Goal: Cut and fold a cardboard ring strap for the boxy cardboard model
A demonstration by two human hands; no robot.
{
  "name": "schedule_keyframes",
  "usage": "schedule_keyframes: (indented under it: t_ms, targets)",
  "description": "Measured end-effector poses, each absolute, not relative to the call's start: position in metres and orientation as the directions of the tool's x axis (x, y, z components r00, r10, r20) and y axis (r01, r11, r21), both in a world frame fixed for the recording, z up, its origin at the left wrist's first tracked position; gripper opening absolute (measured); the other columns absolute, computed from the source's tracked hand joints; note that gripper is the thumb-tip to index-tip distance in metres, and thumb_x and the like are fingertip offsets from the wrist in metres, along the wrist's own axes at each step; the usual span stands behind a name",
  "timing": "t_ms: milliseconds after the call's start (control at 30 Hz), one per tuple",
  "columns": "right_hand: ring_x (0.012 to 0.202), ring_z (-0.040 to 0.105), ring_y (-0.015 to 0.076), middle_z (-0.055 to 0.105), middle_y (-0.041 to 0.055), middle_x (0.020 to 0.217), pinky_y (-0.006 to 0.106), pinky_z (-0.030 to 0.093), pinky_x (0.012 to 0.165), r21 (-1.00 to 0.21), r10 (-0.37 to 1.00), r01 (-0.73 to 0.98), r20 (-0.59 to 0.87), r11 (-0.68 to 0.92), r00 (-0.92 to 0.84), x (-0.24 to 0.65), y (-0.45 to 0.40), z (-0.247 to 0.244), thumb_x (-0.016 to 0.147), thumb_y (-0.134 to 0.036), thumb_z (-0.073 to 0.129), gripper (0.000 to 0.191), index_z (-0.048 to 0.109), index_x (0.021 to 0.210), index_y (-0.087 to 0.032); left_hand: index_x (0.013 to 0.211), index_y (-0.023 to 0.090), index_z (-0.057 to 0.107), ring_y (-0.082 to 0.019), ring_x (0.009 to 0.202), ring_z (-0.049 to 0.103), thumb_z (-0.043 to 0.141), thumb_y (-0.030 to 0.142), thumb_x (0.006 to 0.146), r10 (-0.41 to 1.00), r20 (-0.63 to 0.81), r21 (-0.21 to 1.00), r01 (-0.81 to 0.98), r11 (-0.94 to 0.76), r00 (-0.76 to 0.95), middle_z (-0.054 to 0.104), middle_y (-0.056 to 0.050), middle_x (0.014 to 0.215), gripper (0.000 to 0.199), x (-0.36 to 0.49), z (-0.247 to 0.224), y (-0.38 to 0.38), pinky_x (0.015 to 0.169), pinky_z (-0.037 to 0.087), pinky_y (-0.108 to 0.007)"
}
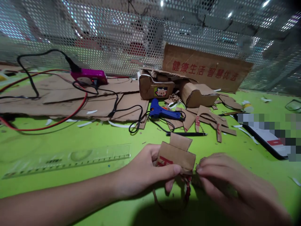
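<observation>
Over the table (pixel 70 137): pinching cardboard (pixel 177 154) with left hand (pixel 147 171), seemingly for steadiness, beside bunched right hand (pixel 229 177) of indiscernible grip.

Illumination: dim. Bright glints show at the perforated panel (pixel 113 40). A dark shadow lies on the bench (pixel 105 133), bottom centre. Right hand (pixel 232 182): blurred. Pixelation partly masks the phone (pixel 263 138). Upper right corner darkens.
</observation>
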State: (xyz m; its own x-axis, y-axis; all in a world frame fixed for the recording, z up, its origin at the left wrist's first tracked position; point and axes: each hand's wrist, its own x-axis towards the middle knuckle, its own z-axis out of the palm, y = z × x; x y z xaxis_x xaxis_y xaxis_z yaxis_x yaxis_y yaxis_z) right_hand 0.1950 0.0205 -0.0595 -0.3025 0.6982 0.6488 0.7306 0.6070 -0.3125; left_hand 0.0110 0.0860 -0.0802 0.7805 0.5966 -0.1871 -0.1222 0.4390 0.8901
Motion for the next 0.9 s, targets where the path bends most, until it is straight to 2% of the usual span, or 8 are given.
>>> schedule_keyframes:
  t_ms: [167,333,500,600,767,900]
  targets:
    - [0.063,0.067,0.013,0.071,-0.0009,0.071,0.025,0.056,0.058,-0.251,0.67,0.702,0.614,0.667,-0.417,0.202,0.018,-0.056,0.08,-0.008,0.052,0.018,0.056,0.089,-0.023,0.072,0.011,0.061,-0.005,0.047,0.044,0.075,0.036,0.071,0.558,-0.173,0.887,-0.118,0.446,0.812,0.054,0.002,0.059,0.028,0.009,-0.078,0.085,0.045,0.035,-0.016]
    - [0.059,0.067,0.0116,0.071,-0.0028,0.068,0.023,0.056,0.057,-0.228,0.627,0.68,0.653,0.697,-0.424,0.201,0.018,-0.053,0.084,-0.011,0.055,0.014,0.057,0.089,-0.025,0.069,0.013,0.057,-0.004,0.047,0.04,0.076,0.045,0.066,0.531,-0.182,0.893,-0.088,0.442,0.827,0.049,0.004,0.057,0.038,0.007,-0.075,0.083,0.042,0.032,-0.015]
    - [0.056,0.066,0.0122,0.068,-0.0046,0.064,0.023,0.055,0.054,-0.348,0.694,0.663,0.617,0.663,-0.37,0.2,0.017,-0.056,0.086,-0.021,0.058,0.007,0.056,0.085,-0.027,0.068,0.014,0.054,-0.004,0.047,0.034,0.076,0.048,0.065,0.528,-0.202,0.895,-0.064,0.442,0.825,0.044,0.006,0.056,0.041,0.007,-0.075,0.082,0.042,0.03,-0.015]
    - [0.057,0.065,0.0109,0.068,-0.0056,0.065,0.022,0.054,0.053,-0.361,0.702,0.65,0.593,0.669,-0.394,0.201,0.018,-0.059,0.085,-0.023,0.06,0.006,0.056,0.085,-0.027,0.069,0.014,0.053,-0.005,0.048,0.036,0.074,0.049,0.065,0.514,-0.222,0.901,-0.028,0.434,0.829,0.046,0.005,0.058,0.041,0.008,-0.077,0.081,0.044,0.031,-0.015]
    - [0.06,0.066,0.0118,0.069,-0.0053,0.07,0.023,0.055,0.06,-0.387,0.713,0.644,0.593,0.66,-0.373,0.204,0.016,-0.065,0.076,-0.011,0.063,0.022,0.057,0.089,-0.028,0.075,0.013,0.055,-0.007,0.055,0.042,0.073,0.049,0.066,0.536,-0.246,0.907,-0.003,0.421,0.807,0.05,0.002,0.065,0.041,0.008,-0.077,0.08,0.051,0.035,-0.016]
    - [0.064,0.066,0.0141,0.068,-0.0038,0.075,0.027,0.054,0.063,-0.456,0.751,0.646,0.592,0.612,-0.294,0.204,0.009,-0.071,0.072,-0.007,0.063,0.031,0.057,0.094,-0.028,0.07,0.015,0.055,-0.005,0.047,0.033,0.073,0.053,0.065,0.531,-0.237,0.909,-0.007,0.416,0.813,0.044,0.005,0.057,0.043,0.008,-0.074,0.08,0.043,0.027,-0.016]
